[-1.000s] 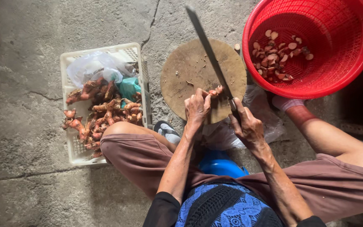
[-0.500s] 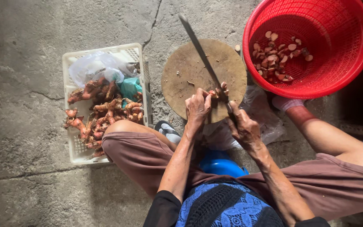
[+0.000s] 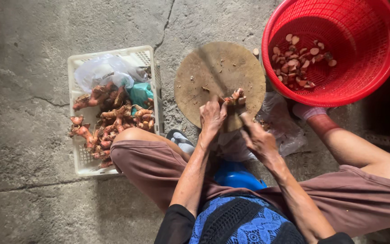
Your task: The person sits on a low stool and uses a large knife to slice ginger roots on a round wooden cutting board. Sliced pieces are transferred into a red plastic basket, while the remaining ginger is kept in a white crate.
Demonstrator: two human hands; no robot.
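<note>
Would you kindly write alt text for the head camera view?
A seated person's left hand pins a reddish root on a round wooden board, right hand beside it. A white crate of roots sits left, a red basket of slices right.

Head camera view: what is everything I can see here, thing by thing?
chopping board: one, round, brown wood, on the floor ahead
root: one knobbly pinkish piece, on the board under the left hand
knife: blade blurred, handle in the right hand
crate: one, white plastic, left, holding many pinkish roots and plastic bags
basket: one, red, upper right, holding pale slices
stool: one, blue, under the person
left hand: pressing the root
right hand: gripping the knife handle
</note>
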